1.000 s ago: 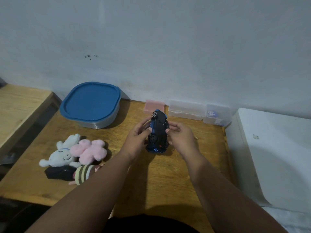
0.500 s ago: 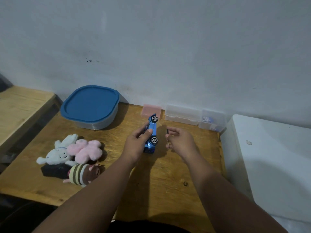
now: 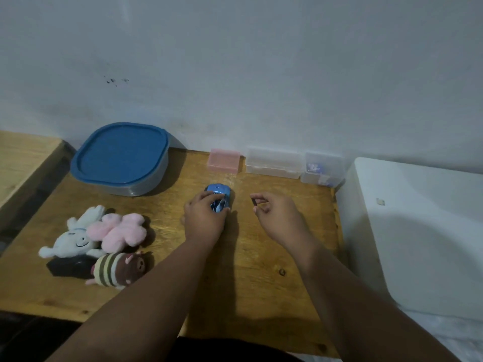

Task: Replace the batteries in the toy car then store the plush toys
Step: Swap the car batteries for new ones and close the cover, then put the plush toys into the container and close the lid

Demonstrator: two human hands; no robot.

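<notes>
Left hand [image 3: 203, 218] gripping blue toy car [image 3: 218, 190] from above, car roof-up on wooden table [image 3: 261, 283], right hand [image 3: 277, 215] near it, thumb and forefinger pinching small dark piece [image 3: 253, 202], plush toys [image 3: 115, 232] heaped at table's left, blue-lidded container [image 3: 120, 155] behind them at wall.

Blue toy car [image 3: 218, 195] upright; plush toys [image 3: 104, 239] heaped left; dark piece [image 3: 253, 202] pinched

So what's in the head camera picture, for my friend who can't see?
A person's left hand holds a shiny blue toy car on a wooden table, while the right hand pinches a tiny dark part. Plush toys lie nearby.
</notes>
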